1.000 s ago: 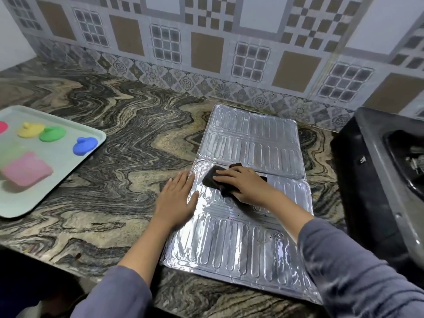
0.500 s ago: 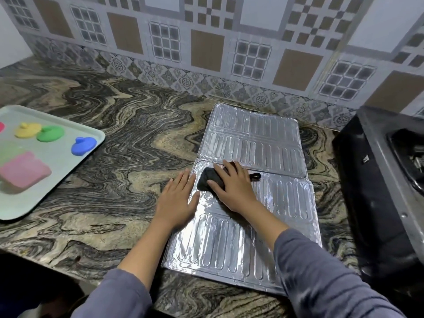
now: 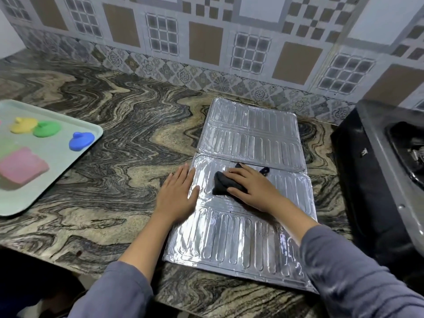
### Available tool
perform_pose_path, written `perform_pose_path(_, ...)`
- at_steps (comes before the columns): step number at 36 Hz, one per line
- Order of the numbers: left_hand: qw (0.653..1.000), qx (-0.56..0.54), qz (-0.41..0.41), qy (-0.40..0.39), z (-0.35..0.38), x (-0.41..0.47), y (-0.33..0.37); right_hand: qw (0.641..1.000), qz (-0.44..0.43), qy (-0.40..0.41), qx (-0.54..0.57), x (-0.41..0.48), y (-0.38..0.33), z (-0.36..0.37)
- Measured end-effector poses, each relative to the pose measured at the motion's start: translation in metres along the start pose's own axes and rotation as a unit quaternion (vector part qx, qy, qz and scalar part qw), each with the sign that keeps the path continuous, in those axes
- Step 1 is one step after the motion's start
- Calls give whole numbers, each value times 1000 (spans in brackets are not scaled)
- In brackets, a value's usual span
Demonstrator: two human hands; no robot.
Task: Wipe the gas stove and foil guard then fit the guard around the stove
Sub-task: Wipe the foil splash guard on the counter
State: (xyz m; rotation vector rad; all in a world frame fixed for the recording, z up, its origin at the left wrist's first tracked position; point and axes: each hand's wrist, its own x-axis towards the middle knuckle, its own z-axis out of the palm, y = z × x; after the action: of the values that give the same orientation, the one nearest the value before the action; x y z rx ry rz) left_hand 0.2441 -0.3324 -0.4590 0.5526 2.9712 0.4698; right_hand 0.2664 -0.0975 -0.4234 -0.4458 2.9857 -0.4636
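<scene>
**While the foil is under the cloth, the fitting waits**

Since the ribbed silver foil guard (image 3: 252, 138) lies flat and unfolded on the swirled marble countertop (image 3: 114, 180) at the centre of the frame, the job appears to be in its wiping stage. The right hand (image 3: 254, 187) presses a bunched dark cloth (image 3: 221, 185) onto the nearer panel, close to the fold line, with its fingers laid fairly flat over the fabric rather than curled round it. The left hand (image 3: 177, 196) rests open, palm down, on the guard's left edge, apparently steadying the sheet.

Small dark specks show on the lower part of the near panel, so wiping there looks unfinished; whether the far panel is done cannot be told. The black gas stove (image 3: 378, 180) stands at the right edge of the frame, just beside the foil, with no guard round it. Whether it has been wiped the view does not show. Standing the guard up and fitting it round the stove remains to be done.
</scene>
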Motion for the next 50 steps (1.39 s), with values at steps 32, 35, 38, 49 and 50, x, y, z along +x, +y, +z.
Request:
perform_pose_path(32,998,-50,16,34,-10,-4,0,985,150,37,-81,-77,55,-8)
perform_pose_path(35,995,-78,45,51,-14,-8,-3,985,136,37,-98,-76,59,-7)
perform_pose_path(38,993,-60,96,38,-17,-15,-2,984,140,39,-102,-76,61,-6)
perform_pose_path(49,997,-4,60,-38,0,-54,-6,910,361,204,-4,-31,16,24)
perform_pose_path(50,998,0,58,-38,0,-55,-5,911,363,197,1,-24,9,24)
